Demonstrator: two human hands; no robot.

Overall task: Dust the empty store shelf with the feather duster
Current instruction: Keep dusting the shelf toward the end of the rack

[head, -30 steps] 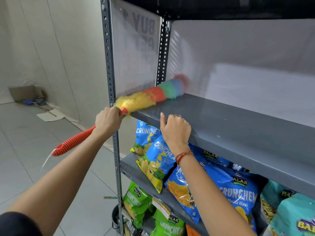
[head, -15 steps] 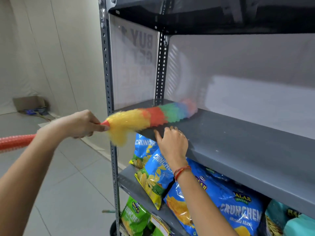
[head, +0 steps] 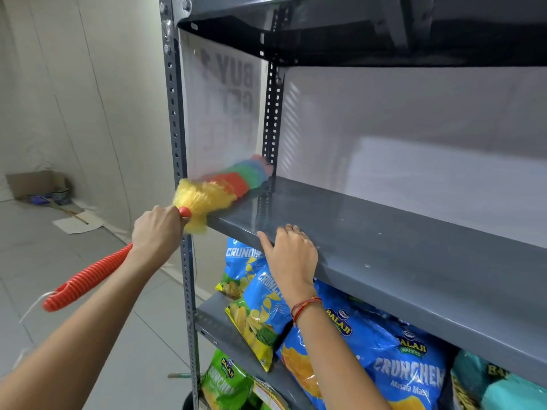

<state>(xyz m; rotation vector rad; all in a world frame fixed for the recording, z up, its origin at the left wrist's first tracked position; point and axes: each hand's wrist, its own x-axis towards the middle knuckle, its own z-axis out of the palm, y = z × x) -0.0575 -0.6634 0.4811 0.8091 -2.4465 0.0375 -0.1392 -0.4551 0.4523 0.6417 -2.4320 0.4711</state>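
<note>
The empty grey metal shelf (head: 399,241) runs from the left post to the right edge of the head view. A feather duster (head: 219,189) with yellow, orange, green and blue bristles lies along the shelf's left end, its tip blurred near the back post. My left hand (head: 158,229) grips its ribbed orange handle (head: 85,281) just below the bristles. My right hand (head: 291,254) rests palm down on the shelf's front edge, fingers together, holding nothing.
Blue and green snack bags (head: 384,356) fill the lower shelves. A dark shelf (head: 355,31) sits overhead. The perforated front post (head: 177,143) stands by my left hand. A cardboard box (head: 35,183) and paper lie on the tiled floor at far left.
The duster has swung back along the shelf's left end, with its tip now at the back post. My left hand came closer to the front post. My right hand stayed on the shelf edge.
</note>
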